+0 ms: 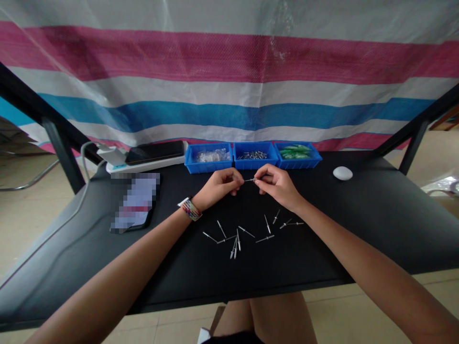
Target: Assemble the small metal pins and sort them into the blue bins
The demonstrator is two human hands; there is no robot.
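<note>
A thin silver blind rivet [250, 179] is held level between my two hands, just in front of the blue bins. My left hand [225, 182] pinches its left end with thumb and forefinger. At the other end, the fingertips of my right hand [274, 181] are closed on it. Several more blind rivets [235, 243] lie scattered on the black table [193, 277] between my forearms, some crossing each other. Others lie nearer my right forearm, among them a rivet [267, 223].
Behind my hands stand a blue bin [209, 166] with small clear bags, a blue bin [255, 164] of rivets and a blue bin [299, 162] with green items. A phone [138, 203], a power strip [150, 165] with another phone [155, 152], and a white mouse [343, 173] lie around.
</note>
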